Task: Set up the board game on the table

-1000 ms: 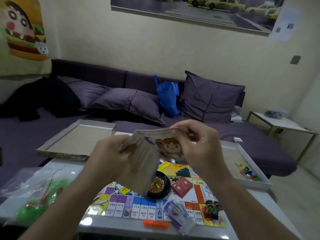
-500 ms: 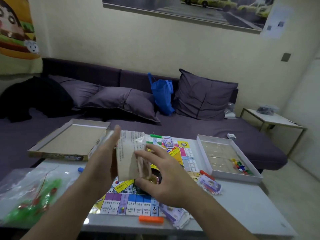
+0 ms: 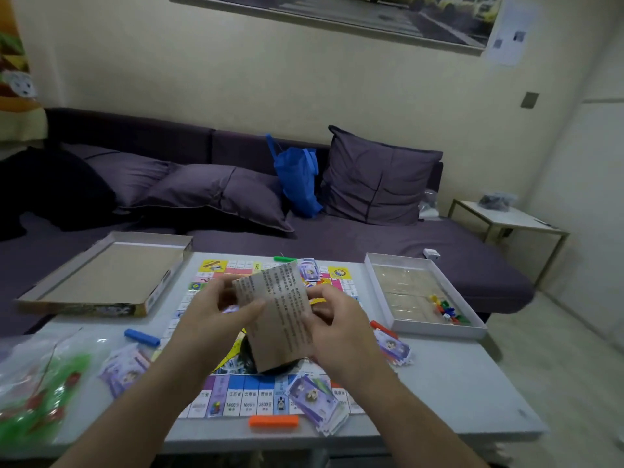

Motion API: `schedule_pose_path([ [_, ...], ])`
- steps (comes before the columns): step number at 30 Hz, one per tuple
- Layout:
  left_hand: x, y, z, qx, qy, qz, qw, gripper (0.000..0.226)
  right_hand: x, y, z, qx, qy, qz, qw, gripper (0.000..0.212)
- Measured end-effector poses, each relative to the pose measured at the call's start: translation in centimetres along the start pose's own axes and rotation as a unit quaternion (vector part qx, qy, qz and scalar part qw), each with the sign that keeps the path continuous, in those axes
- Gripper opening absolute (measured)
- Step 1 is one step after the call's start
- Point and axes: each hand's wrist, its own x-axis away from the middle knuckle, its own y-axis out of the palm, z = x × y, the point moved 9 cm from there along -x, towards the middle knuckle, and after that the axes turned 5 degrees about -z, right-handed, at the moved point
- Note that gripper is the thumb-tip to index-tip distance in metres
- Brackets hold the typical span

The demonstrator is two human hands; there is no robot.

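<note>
both forearms are bare from the bottom edge of the view up to the wrists, with no sleeve showing. the left hand [image 3: 221, 310] and the right hand [image 3: 341, 327] are bare too: no gloves, rings, watch or bands on either wrist.

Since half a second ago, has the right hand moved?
Yes. The right hand rose off the game board and now grips the rules sheet's right edge.

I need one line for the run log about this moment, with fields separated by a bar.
phase: setup | left hand: holds rules sheet | right hand: holds same sheet | sheet: above game board | pieces: in box tray
</note>
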Motion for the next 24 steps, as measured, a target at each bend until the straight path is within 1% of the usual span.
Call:
schedule_pose_path([
  [2, -0.5, 0.6, 0.0, -0.058, -0.003, -0.008, 0.998, 0.044, 0.1, -1.8, 0.6, -0.013, 0.003, 0.011, 1.0, 0.024],
  [3, -0.9, 1.3, -0.3, -0.062, -0.019, -0.027, 0.998, 0.045, 0.1, -2.8, 0.9, -0.022, 0.006, 0.017, 1.0, 0.024],
  [5, -1.6, 3.6, -0.9, -0.059, -0.054, -0.072, 0.994, 0.031, 0.1, -4.7, 1.9, -0.034, 0.011, 0.032, 0.999, 0.026],
  [7, -2.4, 5.9, -0.8, -0.079, -0.059, -0.071, 0.993, 0.015, 0.1, -6.4, 3.5, -0.053, 0.034, 0.045, 0.997, 0.026],
  [8, -2.8, 6.9, -0.6, -0.072, -0.057, -0.054, 0.994, 0.013, 0.2, -7.3, 4.5, -0.063, 0.053, 0.051, 0.995, 0.026],
  [10, -3.8, 9.4, -0.7, -0.016, -0.06, -0.036, 0.997, 0.011, 0.4, -9.7, 6.6, -0.074, 0.082, 0.068, 0.992, 0.023],
  [12, -5.5, 12.8, -1.2, 0.021, -0.068, -0.053, 0.996, 0.015, 0.4, -12.6, 8.6, -0.066, 0.095, 0.092, 0.989, 0.013],
  [14, -7.6, 16.8, -1.8, 0.024, -0.076, -0.084, 0.993, 0.02, 0.2, -16.0, 11.2, -0.06, 0.112, 0.138, 0.982, 0.009],
  [17, -10.8, 23.6, -2.8, 0.044, -0.094, -0.132, 0.986, 0.041, -1.1, -22.0, 16.4, -0.087, 0.148, 0.24, 0.955, 0.011],
  [19, -13.0, 28.0, -3.5, 0.023, -0.097, -0.174, 0.98, 0.049, -2.5, -25.9, 20.2, -0.111, 0.175, 0.298, 0.932, 0.014],
  [22, -15.8, 33.1, -5.0, -0.004, -0.103, -0.213, 0.972, 0.044, -5.4, -30.9, 24.7, -0.122, 0.202, 0.354, 0.905, 0.017],
  [24, -17.1, 35.1, -5.8, -0.029, -0.106, -0.221, 0.969, 0.038, -7.6, -33.4, 27.5, -0.101, 0.229, 0.367, 0.896, 0.018],
])
